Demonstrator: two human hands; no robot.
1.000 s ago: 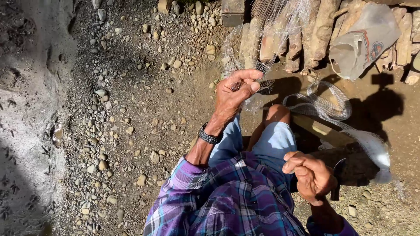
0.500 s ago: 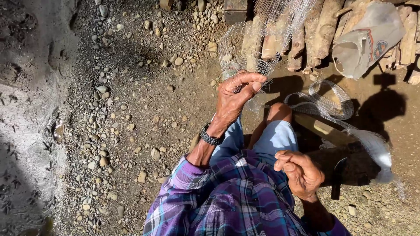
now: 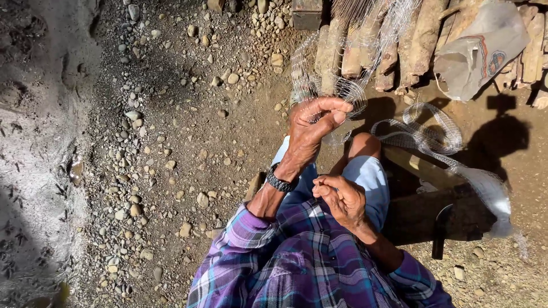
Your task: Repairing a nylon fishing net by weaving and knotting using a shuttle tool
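My left hand (image 3: 313, 126) is raised in front of me, fingers pinched on a fine, pale fishing net (image 3: 337, 68) that stretches up toward the stacked wood. A dark watch (image 3: 279, 182) sits on that wrist. My right hand (image 3: 341, 198) is lower, near my lap over light blue shorts, fingers curled shut; whether it grips a thin line or small tool is too small to tell. More of the net (image 3: 434, 137) loops across the ground to the right and trails over a dark wooden plank (image 3: 434, 214).
Cut logs (image 3: 411, 40) are stacked at the top, with a grey sack (image 3: 479, 51) lying on them. Pebbly dirt ground (image 3: 171, 142) spreads to the left, with a pale sandy strip (image 3: 28, 142) at the far left. A dark box (image 3: 307, 14) stands by the logs.
My right hand has moved left and up toward my lap. My left hand stays on the net, shifted slightly.
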